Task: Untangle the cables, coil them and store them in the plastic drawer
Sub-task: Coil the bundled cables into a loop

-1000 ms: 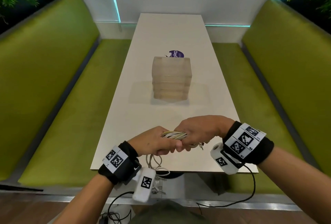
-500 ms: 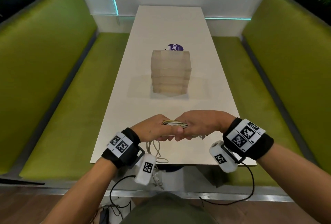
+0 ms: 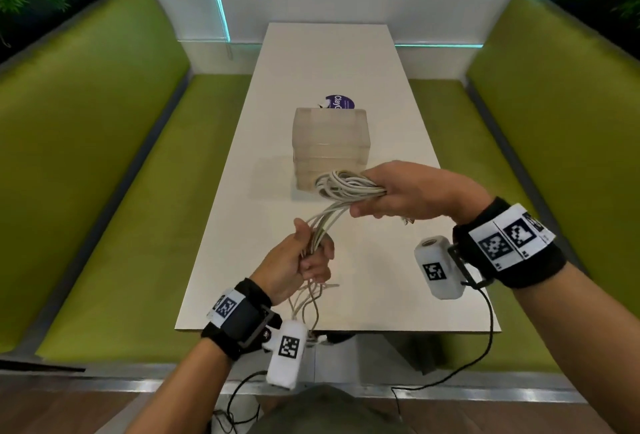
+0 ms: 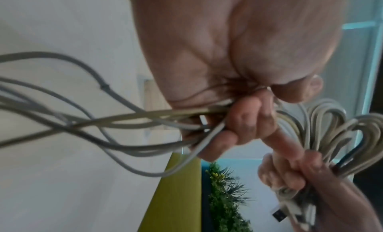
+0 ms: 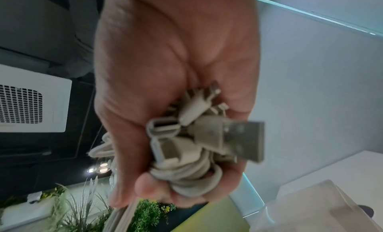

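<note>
A bundle of white cables [image 3: 341, 187] is looped in my right hand [image 3: 391, 196], raised above the white table [image 3: 332, 59] just in front of the translucent plastic drawer unit [image 3: 330, 137]. The right wrist view shows the right hand [image 5: 176, 153] gripping the coil with several USB plugs [image 5: 238, 137] sticking out. Several strands run down to my left hand [image 3: 304, 260], which grips them nearer the table's front edge. In the left wrist view the left hand [image 4: 238, 120] holds the strands [image 4: 103, 120], whose loose ends trail back toward the table edge.
Green padded benches [image 3: 104, 156] line both sides of the table. A purple round sticker [image 3: 339, 102] lies behind the drawer unit. The loose cable ends [image 3: 311, 302] hang over the front edge. Black wrist-camera leads dangle under my arms.
My hands were together on the bundle near the front edge. Now the right hand has lifted the coil up and toward the drawers, and the left hand holds the strands lower.
</note>
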A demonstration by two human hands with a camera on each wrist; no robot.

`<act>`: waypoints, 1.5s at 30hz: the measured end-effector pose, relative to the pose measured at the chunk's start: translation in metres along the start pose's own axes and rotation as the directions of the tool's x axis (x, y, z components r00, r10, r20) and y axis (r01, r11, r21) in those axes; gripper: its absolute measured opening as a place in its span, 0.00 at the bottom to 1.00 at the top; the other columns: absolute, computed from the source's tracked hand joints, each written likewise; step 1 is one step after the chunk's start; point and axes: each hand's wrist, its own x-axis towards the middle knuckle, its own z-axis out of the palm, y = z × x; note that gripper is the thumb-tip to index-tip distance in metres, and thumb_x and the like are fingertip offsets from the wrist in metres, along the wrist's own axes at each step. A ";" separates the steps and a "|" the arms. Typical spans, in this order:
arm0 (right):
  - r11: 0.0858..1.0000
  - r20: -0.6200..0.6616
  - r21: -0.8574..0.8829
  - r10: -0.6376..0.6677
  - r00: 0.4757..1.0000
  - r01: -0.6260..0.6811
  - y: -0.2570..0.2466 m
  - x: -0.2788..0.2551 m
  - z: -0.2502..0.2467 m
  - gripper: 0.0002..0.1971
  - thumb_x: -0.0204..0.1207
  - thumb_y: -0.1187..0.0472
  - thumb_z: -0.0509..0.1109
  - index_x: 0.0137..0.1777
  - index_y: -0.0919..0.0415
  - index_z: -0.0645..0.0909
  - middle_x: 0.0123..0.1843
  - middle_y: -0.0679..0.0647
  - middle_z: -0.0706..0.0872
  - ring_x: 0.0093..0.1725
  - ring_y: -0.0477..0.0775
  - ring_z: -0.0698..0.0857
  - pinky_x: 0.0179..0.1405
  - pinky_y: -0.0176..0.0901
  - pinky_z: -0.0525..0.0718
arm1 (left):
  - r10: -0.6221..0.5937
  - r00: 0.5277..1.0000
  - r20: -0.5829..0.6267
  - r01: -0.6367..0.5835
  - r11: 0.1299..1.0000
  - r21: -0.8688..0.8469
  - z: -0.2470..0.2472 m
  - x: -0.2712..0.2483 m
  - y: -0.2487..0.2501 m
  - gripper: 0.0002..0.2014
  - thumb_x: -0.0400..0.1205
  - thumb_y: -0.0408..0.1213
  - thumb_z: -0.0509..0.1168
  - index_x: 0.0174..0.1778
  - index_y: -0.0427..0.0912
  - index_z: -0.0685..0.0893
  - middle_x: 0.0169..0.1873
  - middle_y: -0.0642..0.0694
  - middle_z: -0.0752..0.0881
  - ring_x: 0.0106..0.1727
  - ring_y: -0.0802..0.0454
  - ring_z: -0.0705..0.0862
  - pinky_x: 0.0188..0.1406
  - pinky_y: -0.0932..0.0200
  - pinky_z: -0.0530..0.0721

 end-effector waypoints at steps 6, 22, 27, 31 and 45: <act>1.000 0.004 0.021 0.023 1.000 -0.023 0.002 0.000 0.007 0.04 0.78 0.52 0.70 0.44 0.49 0.81 0.32 0.45 0.83 0.30 0.38 0.80 0.33 0.40 0.80 | -0.023 0.999 0.041 0.024 1.000 -0.020 -0.008 -0.005 0.006 0.28 0.73 0.65 0.67 0.38 0.38 0.86 0.21 0.49 0.71 0.24 0.51 0.72 0.39 0.52 0.77; 0.954 -0.184 0.286 0.152 0.971 -0.095 0.000 0.014 0.048 0.07 0.80 0.53 0.68 0.39 0.47 0.79 0.32 0.47 0.82 0.23 0.34 0.78 0.24 0.29 0.78 | 0.266 0.879 -0.396 -0.274 0.961 0.039 0.015 0.012 0.017 0.16 0.88 0.39 0.50 0.52 0.35 0.80 0.49 0.41 0.90 0.52 0.45 0.88 0.53 0.55 0.86; 0.941 -0.192 0.290 0.236 0.953 -0.174 -0.002 0.029 0.094 0.21 0.73 0.42 0.72 0.60 0.52 0.80 0.50 0.53 0.88 0.46 0.53 0.86 0.49 0.52 0.85 | 0.229 0.858 -0.459 -0.332 0.931 -0.155 0.022 0.017 0.027 0.16 0.88 0.40 0.49 0.59 0.39 0.81 0.58 0.40 0.87 0.55 0.51 0.87 0.55 0.56 0.87; 0.913 -0.208 0.382 0.235 0.950 -0.142 -0.007 0.034 0.101 0.18 0.64 0.48 0.82 0.49 0.51 0.79 0.42 0.52 0.88 0.36 0.55 0.85 0.39 0.51 0.84 | 0.179 0.880 -0.440 -0.282 0.942 -0.182 0.025 0.015 0.032 0.18 0.87 0.47 0.49 0.61 0.42 0.79 0.66 0.41 0.84 0.58 0.52 0.87 0.49 0.55 0.88; 0.890 -0.124 0.423 0.242 0.962 -0.170 -0.005 0.037 0.112 0.05 0.75 0.61 0.69 0.48 0.60 0.80 0.32 0.52 0.82 0.27 0.49 0.79 0.29 0.43 0.78 | 0.325 0.811 -0.486 -0.296 0.945 0.137 0.021 0.015 0.030 0.16 0.68 0.29 0.78 0.48 0.44 0.84 0.47 0.35 0.87 0.57 0.29 0.85 0.59 0.41 0.85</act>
